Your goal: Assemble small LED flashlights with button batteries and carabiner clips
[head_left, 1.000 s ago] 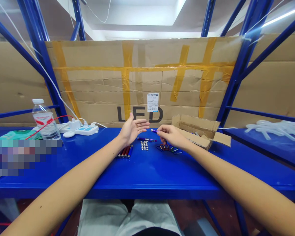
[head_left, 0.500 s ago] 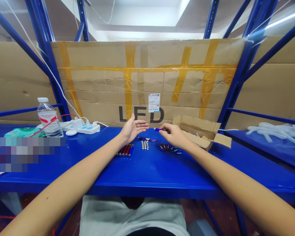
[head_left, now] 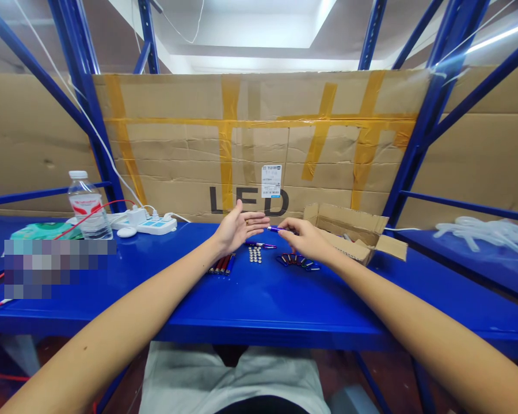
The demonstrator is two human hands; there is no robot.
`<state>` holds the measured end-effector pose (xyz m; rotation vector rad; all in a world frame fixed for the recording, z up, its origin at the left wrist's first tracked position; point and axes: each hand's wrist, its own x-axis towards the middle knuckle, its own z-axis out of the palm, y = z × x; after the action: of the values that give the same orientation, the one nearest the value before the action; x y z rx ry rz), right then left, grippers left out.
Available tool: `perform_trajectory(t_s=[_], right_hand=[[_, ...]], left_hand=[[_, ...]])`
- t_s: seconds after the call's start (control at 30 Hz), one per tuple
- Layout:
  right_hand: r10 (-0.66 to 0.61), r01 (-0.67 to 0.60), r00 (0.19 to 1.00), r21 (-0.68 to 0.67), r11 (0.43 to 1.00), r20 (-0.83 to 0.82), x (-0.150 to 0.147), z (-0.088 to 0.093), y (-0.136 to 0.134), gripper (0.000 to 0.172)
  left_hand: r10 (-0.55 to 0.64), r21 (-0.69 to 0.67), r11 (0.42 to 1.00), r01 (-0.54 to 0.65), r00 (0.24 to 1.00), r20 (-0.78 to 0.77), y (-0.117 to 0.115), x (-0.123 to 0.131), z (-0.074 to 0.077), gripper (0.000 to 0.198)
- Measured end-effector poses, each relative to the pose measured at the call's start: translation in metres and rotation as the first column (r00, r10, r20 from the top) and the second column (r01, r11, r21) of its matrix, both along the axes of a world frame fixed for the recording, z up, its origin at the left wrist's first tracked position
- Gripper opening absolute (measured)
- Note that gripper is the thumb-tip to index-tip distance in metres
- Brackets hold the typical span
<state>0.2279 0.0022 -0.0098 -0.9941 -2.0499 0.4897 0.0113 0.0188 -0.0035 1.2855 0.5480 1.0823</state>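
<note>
My left hand (head_left: 240, 227) is open above the table, palm turned inward and fingers stretched to the right. Its fingertips come close to the silvery end of a slim purple tube (head_left: 274, 229), which my right hand (head_left: 305, 240) pinches between thumb and fingers. Below the hands lies another purple tube with a clip (head_left: 262, 245). Small silver button cells (head_left: 255, 255) form rows in front of it. Partly behind my left wrist, several dark red and blue tubes (head_left: 229, 265) lie side by side. Coloured carabiner clips (head_left: 300, 261) are fanned out below my right hand.
An opened cardboard box (head_left: 354, 230) stands behind my right hand. On the left are a water bottle (head_left: 86, 207), a power strip (head_left: 157, 224) with cables and a green pack (head_left: 43, 231). A large taped cardboard sheet (head_left: 181, 155) closes off the back of the blue table (head_left: 259, 305).
My left hand has moved slightly right and up, nearer to the purple tube. My right hand has shifted the tube a little to the left.
</note>
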Motion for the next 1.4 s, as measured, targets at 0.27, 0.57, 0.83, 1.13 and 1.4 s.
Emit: perform_trajectory(t_s=[0.27, 0.57, 0.83, 1.13, 1.4], right_hand=[[-0.039, 0.039, 0.997, -0.006, 0.999, -0.065, 0.000, 0.001, 0.001, 0.018], [-0.164, 0.166, 0.986, 0.171, 0.971, -0.031, 0.000, 0.002, -0.004, 0.012], [0.019, -0.021, 1.000, -0.098, 0.995, -0.015, -0.005, -0.001, -0.002, 0.022], [0.283, -0.457, 0.887, -0.603, 0.654, -0.365, 0.007, 0.000, 0.004, 0.027], [0.257, -0.353, 0.934, -0.511, 0.784, -0.250, 0.013, -0.003, 0.012, 0.013]], left_hand=[[-0.060, -0.047, 0.997, 0.061, 0.998, 0.018, 0.000, 0.002, -0.003, 0.073], [-0.056, -0.025, 0.998, 0.056, 0.998, -0.005, -0.001, 0.003, -0.002, 0.073], [0.113, 0.266, 0.963, -0.048, 0.966, -0.234, -0.010, 0.013, -0.010, 0.038], [0.356, 0.480, 0.870, -0.112, 0.817, -0.454, -0.014, 0.019, -0.015, 0.006], [0.536, 0.726, 0.687, 0.042, 0.646, -0.544, -0.014, 0.016, -0.017, 0.015]])
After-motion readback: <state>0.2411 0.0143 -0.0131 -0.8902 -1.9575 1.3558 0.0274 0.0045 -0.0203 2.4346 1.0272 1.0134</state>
